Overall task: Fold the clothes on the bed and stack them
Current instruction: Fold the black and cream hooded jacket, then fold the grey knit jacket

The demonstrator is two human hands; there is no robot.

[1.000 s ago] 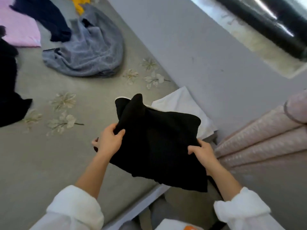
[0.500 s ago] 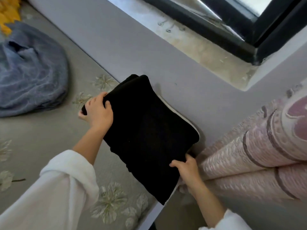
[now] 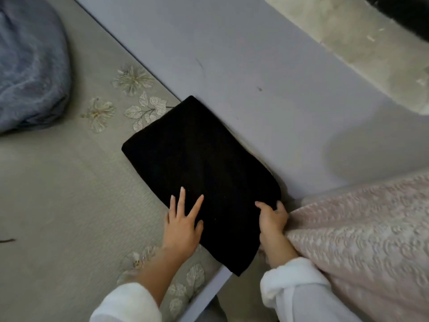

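The black folded garment (image 3: 199, 177) is laid flat on the bed cover (image 3: 69, 205) at the bed's right side, with its far-right edge run along the lavender-grey panel (image 3: 255, 77). It is folded to a rough rectangle and set diagonally in view. Its near corner is seen overhanging the bed's edge strip (image 3: 209, 291). Whether anything lies under it cannot be told.

The left hand (image 3: 183, 226) is placed flat on the garment's near-left part. Fingers are straight and spread, with the palm partly on fabric and partly over the bed cover. Nothing is grasped by it.

The right hand (image 3: 271, 219) is set at the garment's near-right edge. Fingers are curled over the fabric and the edge is gripped. How far the hand is wrapped underneath cannot be told.

Both forearms are partly covered by white sleeves (image 3: 130, 303), which end short of the wrists.

A blue-grey garment (image 3: 30, 66) is heaped unfolded at far left on the bed cover, well apart from the black one. Pale embroidered flowers (image 3: 132, 80) are seen on the cover between the two. A pink textured blanket (image 3: 359, 240) is bunched at the right, against the right wrist and just beside the black garment. A beige sill (image 3: 348, 43) is seen at far right, beyond the panel.
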